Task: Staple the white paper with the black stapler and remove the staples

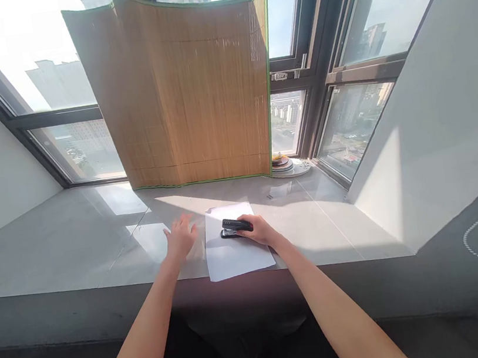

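A white sheet of paper [234,254] lies on the grey window ledge [74,243] near its front edge. On the sheet's upper part rests a black stapler [234,227], and my right hand [259,231] is wrapped round its right end. My left hand [181,235] hovers just left of the paper with its fingers spread, holding nothing.
A bamboo mat [182,92] with green trim stands upright against the window behind the paper. A stack of small plates [284,165] sits at its right foot. A white wall [442,103] closes the ledge on the right.
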The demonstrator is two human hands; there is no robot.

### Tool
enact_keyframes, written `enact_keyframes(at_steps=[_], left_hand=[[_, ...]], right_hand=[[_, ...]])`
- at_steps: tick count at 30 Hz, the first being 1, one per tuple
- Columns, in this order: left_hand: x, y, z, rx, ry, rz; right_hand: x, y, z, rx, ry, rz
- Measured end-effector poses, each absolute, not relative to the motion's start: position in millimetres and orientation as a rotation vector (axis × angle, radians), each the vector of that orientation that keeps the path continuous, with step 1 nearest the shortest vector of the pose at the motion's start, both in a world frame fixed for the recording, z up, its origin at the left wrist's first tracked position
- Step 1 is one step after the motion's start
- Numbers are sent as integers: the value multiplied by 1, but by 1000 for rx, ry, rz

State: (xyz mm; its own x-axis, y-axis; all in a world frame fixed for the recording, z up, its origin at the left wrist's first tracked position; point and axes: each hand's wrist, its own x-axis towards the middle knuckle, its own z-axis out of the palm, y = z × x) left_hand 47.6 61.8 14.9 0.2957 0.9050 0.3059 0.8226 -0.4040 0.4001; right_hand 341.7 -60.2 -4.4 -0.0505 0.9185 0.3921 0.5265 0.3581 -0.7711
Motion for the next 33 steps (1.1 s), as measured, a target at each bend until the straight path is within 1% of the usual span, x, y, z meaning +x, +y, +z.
enact_keyframes(at_steps=[2,5,9,15,20,26,33], left_hand=[[25,80,13,2117,2050,521],[4,93,4,2023,2201,375],[2,94,-6,2076,2205,381],[4,91,-4,2073,2204,398],[4,92,-4,2075,2212,335],[6,92,-6,2079,2240,339],[8,92,-7,2072,2269,332]], right_hand=[[342,-61,-4,-1312,-1718,537],[342,-62,-3,-1314,-1741,534],[341,-63,-2,-1326,-1752,519],[343,-67,3,-1368,-1746,515],[381,-103,1,-1400,-1748,495],[440,-155,5,-1524,-1666,566],[454,-164,2,-1546,-1650,541]])
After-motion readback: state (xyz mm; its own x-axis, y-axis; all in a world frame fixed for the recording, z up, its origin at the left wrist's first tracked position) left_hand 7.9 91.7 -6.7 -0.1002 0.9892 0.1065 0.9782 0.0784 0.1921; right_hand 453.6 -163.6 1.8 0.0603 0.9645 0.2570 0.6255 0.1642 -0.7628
